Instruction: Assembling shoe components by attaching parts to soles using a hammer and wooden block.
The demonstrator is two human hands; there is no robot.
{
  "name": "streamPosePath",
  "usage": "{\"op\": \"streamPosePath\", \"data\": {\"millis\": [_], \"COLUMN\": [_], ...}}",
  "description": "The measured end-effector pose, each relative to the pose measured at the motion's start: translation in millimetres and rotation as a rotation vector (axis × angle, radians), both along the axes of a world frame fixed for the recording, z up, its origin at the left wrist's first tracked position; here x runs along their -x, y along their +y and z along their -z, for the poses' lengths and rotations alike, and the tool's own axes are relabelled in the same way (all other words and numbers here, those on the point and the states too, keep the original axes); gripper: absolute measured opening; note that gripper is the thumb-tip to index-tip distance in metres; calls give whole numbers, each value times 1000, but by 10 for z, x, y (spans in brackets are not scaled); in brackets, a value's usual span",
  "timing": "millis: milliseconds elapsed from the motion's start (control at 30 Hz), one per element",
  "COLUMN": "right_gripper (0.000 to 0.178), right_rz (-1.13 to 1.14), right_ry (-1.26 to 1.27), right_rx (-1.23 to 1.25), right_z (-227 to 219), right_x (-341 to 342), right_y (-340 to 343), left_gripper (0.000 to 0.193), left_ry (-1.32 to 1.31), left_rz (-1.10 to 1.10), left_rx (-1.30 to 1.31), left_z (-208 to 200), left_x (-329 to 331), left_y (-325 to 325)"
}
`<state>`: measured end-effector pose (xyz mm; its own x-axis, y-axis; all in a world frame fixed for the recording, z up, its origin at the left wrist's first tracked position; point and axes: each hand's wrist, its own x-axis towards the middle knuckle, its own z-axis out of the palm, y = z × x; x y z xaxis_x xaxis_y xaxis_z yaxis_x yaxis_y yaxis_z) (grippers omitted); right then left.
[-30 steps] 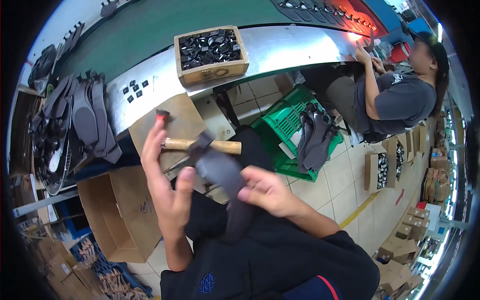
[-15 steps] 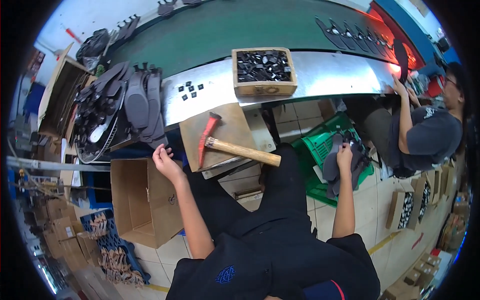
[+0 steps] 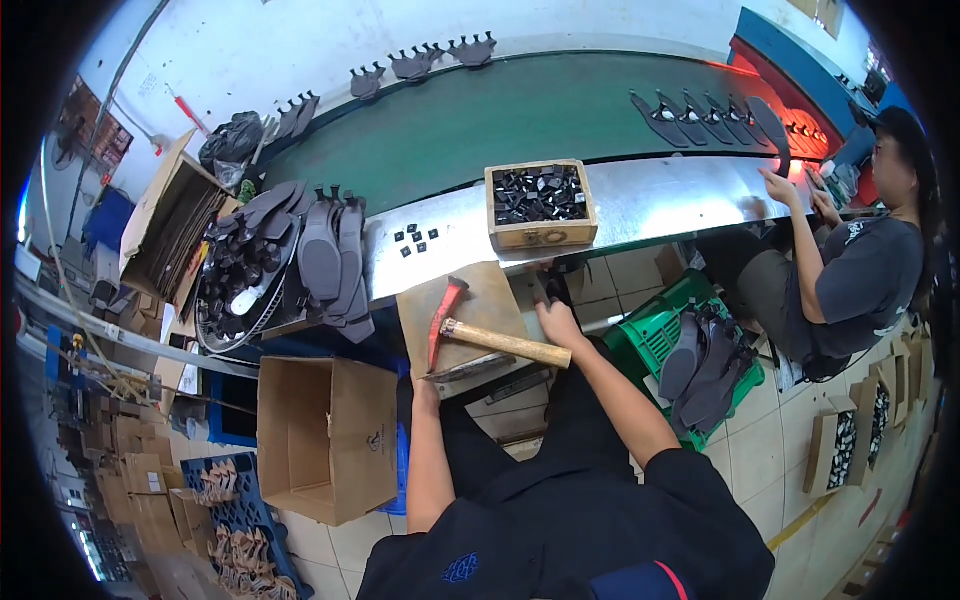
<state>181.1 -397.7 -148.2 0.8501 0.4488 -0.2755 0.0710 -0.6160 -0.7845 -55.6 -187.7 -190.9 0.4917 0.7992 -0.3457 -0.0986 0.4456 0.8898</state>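
Note:
A red-headed hammer (image 3: 447, 318) with a wooden handle lies across the board-topped work stand (image 3: 508, 305) between my knees. At the stand's near left side is my left hand (image 3: 425, 388), its fingers hidden behind the edge. My right hand (image 3: 556, 318) is closed at the stand's right side, its fingers partly hidden. Dark grey sandals (image 3: 705, 365) lie in the green crate (image 3: 640, 335) at my right. On the metal ledge (image 3: 640, 205) sit several small black square pieces (image 3: 413, 239) and a wooden box (image 3: 545, 237) full of small black pieces.
Grey soles (image 3: 335, 255) and a basket (image 3: 250, 325) of black parts stand at the left, above an open cardboard box (image 3: 330, 440). A green conveyor belt (image 3: 480, 130) runs behind the ledge. A co-worker (image 3: 860, 260) sits at the right, holding a sole.
My right hand has let go of the sandals at the green crate and moved left to the stand. My left hand has come from beside the grey soles to the stand's left side.

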Motion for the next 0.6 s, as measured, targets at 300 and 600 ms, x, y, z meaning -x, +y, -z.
{"op": "streamPosePath", "data": {"millis": [300, 600], "right_gripper": [86, 102], "right_rz": [-198, 88], "right_ry": [27, 41], "right_rx": [15, -20], "right_z": [32, 343], "right_x": [-146, 380], "right_y": [30, -410], "left_gripper": [53, 50], "left_ry": [-39, 95], "left_rz": [-11, 205], "left_rx": [11, 43], "left_z": [234, 195], "left_x": [367, 388], "left_y": [-530, -201]}}
